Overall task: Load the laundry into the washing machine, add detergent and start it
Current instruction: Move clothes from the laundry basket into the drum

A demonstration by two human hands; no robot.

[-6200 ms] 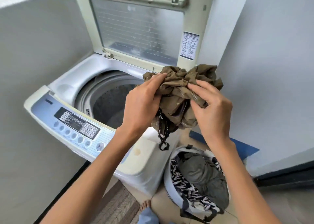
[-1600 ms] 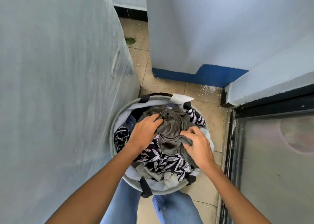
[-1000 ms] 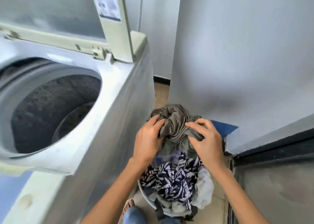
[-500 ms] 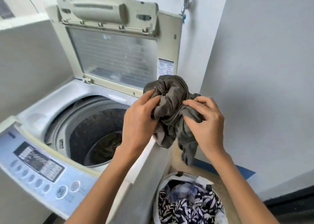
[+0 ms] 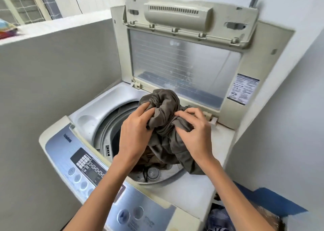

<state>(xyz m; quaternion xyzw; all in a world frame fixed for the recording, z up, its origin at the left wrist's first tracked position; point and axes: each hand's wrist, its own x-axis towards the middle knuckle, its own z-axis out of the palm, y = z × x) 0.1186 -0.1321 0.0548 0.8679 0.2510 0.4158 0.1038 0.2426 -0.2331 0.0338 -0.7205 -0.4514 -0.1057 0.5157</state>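
Note:
A top-loading washing machine (image 5: 91, 111) stands with its lid (image 5: 184, 62) raised upright at the back. Over the open drum (image 5: 105, 131) I hold a bunched grey-brown garment (image 5: 166, 111). My left hand (image 5: 135, 136) grips its left side and my right hand (image 5: 196, 134) pinches its right side. The garment's lower end hangs over the drum's right rim. An olive-brown garment (image 5: 150, 159) lies inside the drum, partly hidden by my hands.
The control panel (image 5: 87, 167) with its buttons runs along the machine's front edge. A grey wall (image 5: 52, 90) is close on the left and a white wall (image 5: 289, 125) on the right. Clothes in the laundry basket (image 5: 219, 218) show at the lower right.
I lifted the grey-brown garment out of the basket and carried it left, from beside the machine to over the open drum. Both hands kept their hold.

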